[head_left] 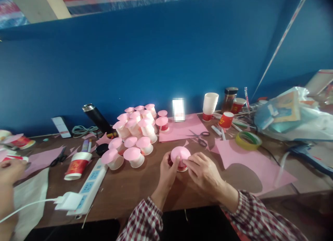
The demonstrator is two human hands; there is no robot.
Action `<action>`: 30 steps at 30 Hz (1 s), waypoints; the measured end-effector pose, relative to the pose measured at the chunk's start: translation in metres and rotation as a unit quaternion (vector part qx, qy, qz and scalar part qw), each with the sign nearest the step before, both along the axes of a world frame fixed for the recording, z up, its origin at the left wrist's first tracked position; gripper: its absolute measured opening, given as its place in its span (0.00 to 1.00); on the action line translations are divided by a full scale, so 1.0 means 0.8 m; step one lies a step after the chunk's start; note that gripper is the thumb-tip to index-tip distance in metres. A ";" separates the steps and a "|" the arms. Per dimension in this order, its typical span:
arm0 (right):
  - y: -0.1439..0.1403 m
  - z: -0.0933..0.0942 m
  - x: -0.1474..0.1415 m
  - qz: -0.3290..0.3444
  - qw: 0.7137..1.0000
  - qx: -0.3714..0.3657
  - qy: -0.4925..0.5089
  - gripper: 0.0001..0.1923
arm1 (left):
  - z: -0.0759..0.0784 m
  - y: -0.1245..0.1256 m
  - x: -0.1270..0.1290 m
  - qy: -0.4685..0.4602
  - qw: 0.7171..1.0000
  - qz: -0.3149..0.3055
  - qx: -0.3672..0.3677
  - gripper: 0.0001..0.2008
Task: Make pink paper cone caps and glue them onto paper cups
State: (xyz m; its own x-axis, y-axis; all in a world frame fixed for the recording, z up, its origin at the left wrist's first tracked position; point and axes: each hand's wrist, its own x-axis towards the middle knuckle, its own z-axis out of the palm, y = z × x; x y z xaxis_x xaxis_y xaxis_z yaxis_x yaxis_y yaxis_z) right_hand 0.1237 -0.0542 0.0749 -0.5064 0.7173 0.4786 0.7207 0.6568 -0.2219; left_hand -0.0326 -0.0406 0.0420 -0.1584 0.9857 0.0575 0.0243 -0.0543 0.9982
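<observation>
Checked sleeves [145,220] were seen nearest the camera, leading up to both hands. A pink-topped paper cup [180,157] was held upside down on the brown table [125,189], just in front of the person. It was gripped from its left by the left hand [168,171], fingers curled round its side, while the right hand [203,171] was pinched with its fingertips on the pink disc's edge. A cluster of finished pink-topped cups [134,133] was stood behind and to the left. White stacked cups [210,104] were set farther back, contents not visible.
</observation>
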 end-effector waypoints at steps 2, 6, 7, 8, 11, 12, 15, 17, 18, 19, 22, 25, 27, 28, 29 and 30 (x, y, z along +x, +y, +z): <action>-0.001 0.002 0.000 0.010 1.000 -0.006 0.006 0.09 | 0.003 0.000 0.000 0.006 1.000 0.002 0.004 0.20; -0.002 -0.001 0.006 0.013 0.997 -0.011 0.079 0.12 | 0.005 0.001 -0.001 0.018 1.000 0.001 0.007 0.20; -0.001 -0.005 0.008 0.001 0.995 -0.008 0.104 0.13 | 0.004 0.001 -0.002 0.019 1.000 0.001 0.006 0.21; 0.000 -0.010 0.011 -0.016 0.992 -0.006 0.126 0.15 | 0.003 0.002 -0.002 0.017 1.000 0.001 0.005 0.21; 0.007 -0.029 0.017 -0.061 0.984 -0.020 0.164 0.24 | 0.001 0.002 -0.003 0.007 1.000 -0.003 0.011 0.22; 0.009 -0.036 0.019 -0.068 0.982 -0.035 0.172 0.28 | 0.001 0.002 -0.004 0.005 1.000 -0.005 0.014 0.22; 0.017 -0.050 0.018 -0.071 0.974 -0.095 0.191 0.34 | 0.002 0.001 -0.004 0.004 1.000 -0.005 0.016 0.22; 0.021 -0.054 0.015 -0.067 0.966 -0.139 0.206 0.35 | 0.004 0.001 -0.005 0.008 1.000 -0.008 0.017 0.22; 0.022 -0.055 0.014 -0.062 0.962 -0.159 0.215 0.35 | 0.005 0.001 -0.005 0.009 1.000 -0.010 0.017 0.22; 0.023 -0.055 0.012 -0.055 0.957 -0.176 0.226 0.35 | 0.005 0.000 -0.005 0.007 1.000 -0.012 0.018 0.21; 0.025 -0.052 0.008 -0.031 0.943 -0.209 0.258 0.34 | 0.004 0.000 -0.007 0.001 1.000 -0.018 0.015 0.22; 0.026 -0.048 0.005 -0.020 0.933 -0.228 0.276 0.32 | 0.000 0.001 -0.009 0.000 1.000 -0.018 0.014 0.22; 0.026 -0.047 0.004 -0.021 0.930 -0.235 0.281 0.31 | -0.003 0.002 -0.010 -0.002 1.000 -0.014 0.015 0.21; 0.026 -0.046 0.003 -0.021 0.929 -0.238 0.283 0.31 | -0.005 0.002 -0.010 -0.003 1.000 -0.010 0.015 0.20; 0.026 -0.046 0.002 -0.022 0.928 -0.241 0.285 0.31 | -0.006 0.002 -0.010 -0.004 1.000 -0.005 0.018 0.20; 0.025 -0.046 0.001 -0.023 0.927 -0.242 0.287 0.31 | -0.007 0.003 -0.010 -0.005 1.000 0.001 0.022 0.20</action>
State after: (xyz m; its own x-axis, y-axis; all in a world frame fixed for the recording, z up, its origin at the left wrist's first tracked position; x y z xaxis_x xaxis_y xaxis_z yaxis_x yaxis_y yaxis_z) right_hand 0.1248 -0.0338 0.0381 -0.2324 0.9328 0.2753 0.4176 0.3514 -0.8379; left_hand -0.0409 -0.0385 0.0366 -0.1604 0.9821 0.0984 0.0152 -0.0972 0.9951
